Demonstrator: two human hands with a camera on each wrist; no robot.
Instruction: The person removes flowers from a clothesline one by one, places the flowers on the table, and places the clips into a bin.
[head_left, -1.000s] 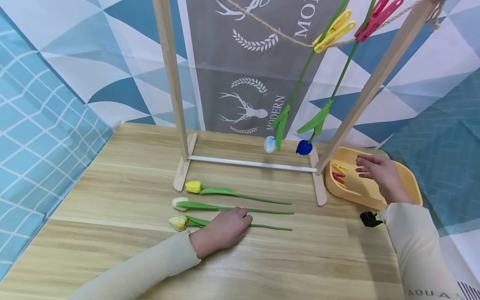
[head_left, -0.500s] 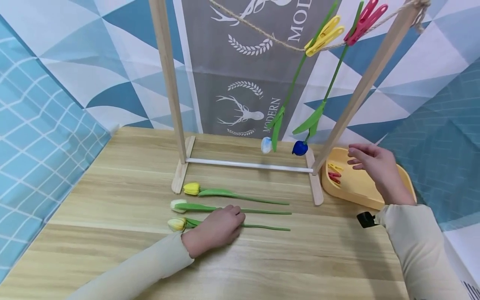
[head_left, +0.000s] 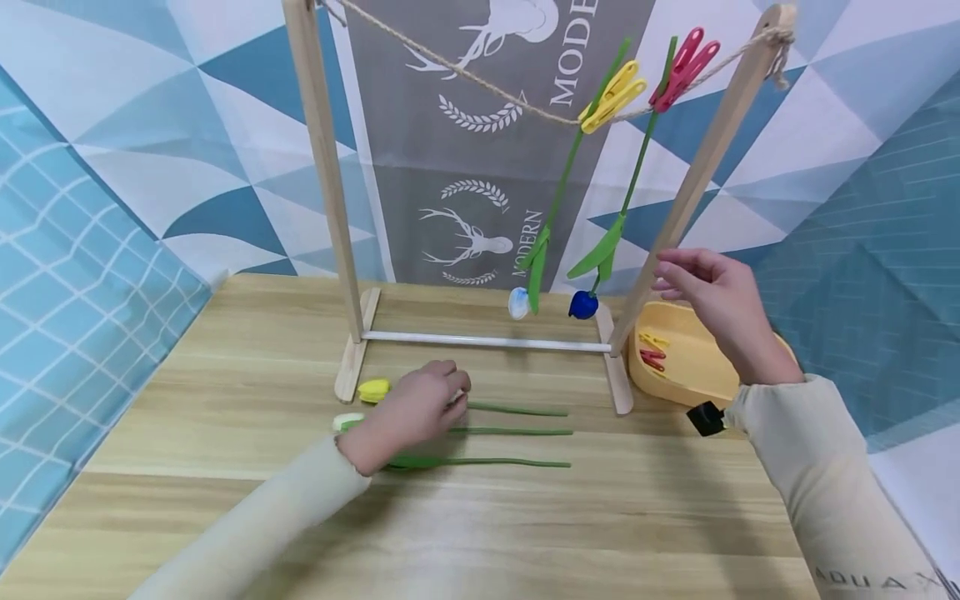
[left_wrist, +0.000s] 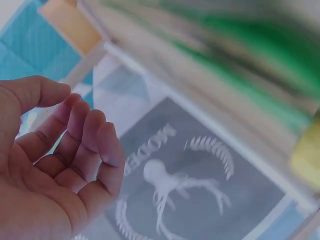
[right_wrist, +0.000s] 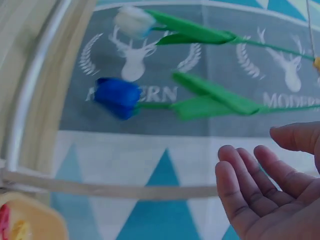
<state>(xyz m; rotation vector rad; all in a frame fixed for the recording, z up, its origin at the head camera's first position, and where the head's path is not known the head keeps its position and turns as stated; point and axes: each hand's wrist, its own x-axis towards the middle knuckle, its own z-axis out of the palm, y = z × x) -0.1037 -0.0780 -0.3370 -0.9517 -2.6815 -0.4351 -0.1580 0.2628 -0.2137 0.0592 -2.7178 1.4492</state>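
Observation:
My left hand (head_left: 411,414) is above the tulips on the table, its fingers loosely curled with nothing in them in the left wrist view. Beneath or beside it lie a yellow tulip (head_left: 373,390), a white tulip (head_left: 345,422) and a third tulip (head_left: 510,463), whose bloom is hidden by the arm. My right hand (head_left: 727,312), relaxed and holding nothing, hovers by the stand's right post (head_left: 693,179). Upside down from the rope (head_left: 480,82) hang a pale blue-and-white tulip (head_left: 518,303) by a yellow clothespin (head_left: 612,97) and a blue tulip (head_left: 583,305) by a red clothespin (head_left: 684,71).
An orange-yellow tray (head_left: 701,350) with red and yellow clothespins (head_left: 652,360) stands right of the wooden stand. A white bar (head_left: 487,341) joins the stand's feet. Patterned cloth hangs behind the wooden table (head_left: 525,533).
My left hand has moved up off the nearest tulip toward the yellow one. The right hand has come away from over the tray, left and upward. The head view has shifted.

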